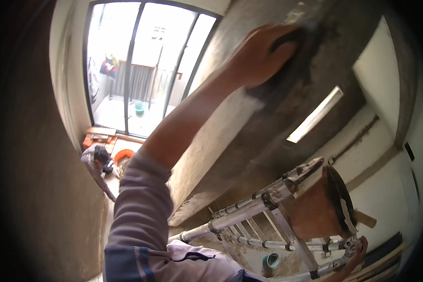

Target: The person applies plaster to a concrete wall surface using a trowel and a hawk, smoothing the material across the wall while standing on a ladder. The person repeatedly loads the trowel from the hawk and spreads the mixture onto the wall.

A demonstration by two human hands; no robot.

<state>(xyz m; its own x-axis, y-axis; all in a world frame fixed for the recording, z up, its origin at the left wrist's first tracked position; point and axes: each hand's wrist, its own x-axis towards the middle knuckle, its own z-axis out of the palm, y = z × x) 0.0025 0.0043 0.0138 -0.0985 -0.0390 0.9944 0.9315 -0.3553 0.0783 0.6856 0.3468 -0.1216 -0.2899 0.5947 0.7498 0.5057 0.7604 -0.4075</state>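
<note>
My left hand (261, 56) is raised to the grey plastered wall (249, 134), its fingers closed round a dark, blurred tool (284, 42) held at the surface, where the plaster shows darker patches. Low on the right, my right hand (357, 249) grips the end of an aluminium ladder (239, 211), partly cut off by shadow and the frame's curve. Just above that hand, a terracotta-coloured bucket (310, 211) rests at the top of the ladder, with a wooden handle (364, 218) sticking out of it.
Down on the left, a person (96, 162) crouches beside an orange bucket (126, 156) and stacked bricks (101, 132). Behind them is a glazed door (108, 37) with a teal bucket (139, 109) outside. A small green bucket (271, 261) stands below the ladder. A narrow slot opening (315, 115) pierces the wall.
</note>
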